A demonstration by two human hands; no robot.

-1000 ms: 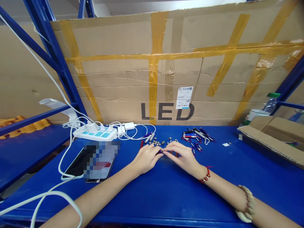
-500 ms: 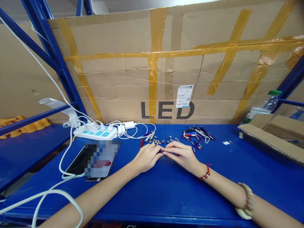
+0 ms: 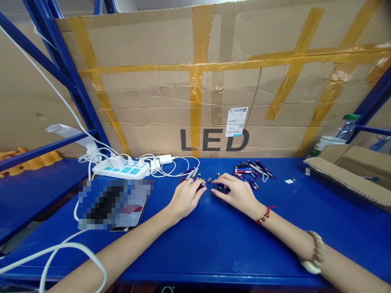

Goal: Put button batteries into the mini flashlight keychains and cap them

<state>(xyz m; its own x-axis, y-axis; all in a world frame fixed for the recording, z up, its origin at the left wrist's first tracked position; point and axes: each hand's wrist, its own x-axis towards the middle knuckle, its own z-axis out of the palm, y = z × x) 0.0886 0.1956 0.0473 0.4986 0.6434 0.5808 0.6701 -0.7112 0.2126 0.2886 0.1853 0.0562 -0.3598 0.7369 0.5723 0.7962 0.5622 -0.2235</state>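
Note:
My left hand is closed around a small purple tube, its end showing between thumb and fingers; the rest is hidden. To its right, my right hand hovers low over the table, thumb and index finger apart. A dark piece shows under its fingers; whether it is touched I cannot tell. Just beyond the left hand lie small round silver pieces and slim silver tubes. Behind the right hand is a pile of coloured pen-like metal tubes with carabiner clips.
A white power strip with tangled white cables stands at the back left, and a phone lies before it. An open cardboard box and a bottle are at the right. A large cardboard sheet walls off the table's back.
My hands have come apart after meeting at the purple tube. The right hand has moved slightly right and opened its fingers; the left still holds the tube.

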